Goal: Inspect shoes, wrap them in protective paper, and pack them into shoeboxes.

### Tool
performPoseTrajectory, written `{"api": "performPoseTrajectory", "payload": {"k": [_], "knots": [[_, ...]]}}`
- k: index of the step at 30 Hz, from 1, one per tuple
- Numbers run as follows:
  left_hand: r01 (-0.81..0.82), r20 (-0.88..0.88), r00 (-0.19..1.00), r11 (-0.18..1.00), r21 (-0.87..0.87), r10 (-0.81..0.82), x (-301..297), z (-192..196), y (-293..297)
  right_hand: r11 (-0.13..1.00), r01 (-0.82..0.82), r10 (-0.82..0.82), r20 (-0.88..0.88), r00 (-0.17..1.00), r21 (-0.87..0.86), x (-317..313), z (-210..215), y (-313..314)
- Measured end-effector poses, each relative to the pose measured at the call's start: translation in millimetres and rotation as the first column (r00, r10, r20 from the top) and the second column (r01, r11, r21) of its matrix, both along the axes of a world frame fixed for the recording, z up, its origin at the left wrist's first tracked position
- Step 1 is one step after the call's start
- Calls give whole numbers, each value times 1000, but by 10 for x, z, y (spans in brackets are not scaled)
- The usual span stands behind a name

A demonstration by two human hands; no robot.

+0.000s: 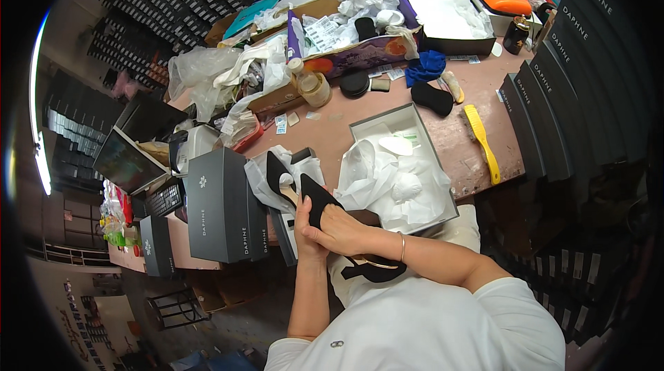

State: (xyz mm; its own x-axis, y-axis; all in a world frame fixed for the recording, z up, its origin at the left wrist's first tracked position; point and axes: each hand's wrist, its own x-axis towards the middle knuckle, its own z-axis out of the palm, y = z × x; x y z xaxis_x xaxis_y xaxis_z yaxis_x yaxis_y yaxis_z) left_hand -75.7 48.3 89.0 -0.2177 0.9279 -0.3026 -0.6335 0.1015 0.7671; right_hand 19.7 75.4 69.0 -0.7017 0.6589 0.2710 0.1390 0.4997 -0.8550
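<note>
From my end of the feed, I've got both hands full: the left hand (306, 234) and right hand (344, 233) are closed round a black pointed-toe shoe (318, 198), held just off the near edge of the desk (328, 134). There's a black piece with a gold-coloured strip (377, 271) under the right wrist, but I can't tell if it's part of the same shoe.

Another black pointed-toe shoe (274, 169) lies just left of it on white tissue, and that tissue hides whether it's down inside a dark box.

Beside the hands, a grey-rimmed shoebox (387, 123) sits open, stuffed with crumpled white tissue paper (408, 188) plus a white oval piece (395, 145). Further back, a purple printed carton (366, 56) is heaped with white paper, a label sheet (324, 33) and a black rounded item (365, 28). Right of that, a shallow black box (460, 47) holds white sheets. A clear jar (315, 91) has something yellowish in it. The grey shoebox standing at left (218, 195) looks closed, contents unknown.
</note>
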Motion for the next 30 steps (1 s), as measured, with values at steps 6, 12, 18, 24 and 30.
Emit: {"api": "performPoseTrajectory", "payload": {"k": [6, 12, 18, 24, 30], "knots": [[70, -81, 995, 996, 49, -66, -20, 238, 18, 962, -221, 228, -23, 973, 160, 421, 397, -109], [41, 133, 991, 997, -61, -33, 183, -179, -36, 979, -131, 174, 302, 937, -157, 426, 216, -65], [-69, 88, 993, 996, -62, 75, 257, -183, -171, 957, -15, 1, -46, 999, -290, 249, 48, 3], [21, 212, 977, 1000, 22, -26, 292, -70, -232, 993, 89, -84, 71, 994, -81, 294, 45, 23], [-15, 160, 987, 999, 48, 7, 168, -89, -110, 943, -308, 298, -91, 950, -129, 762, 272, -156]]}}
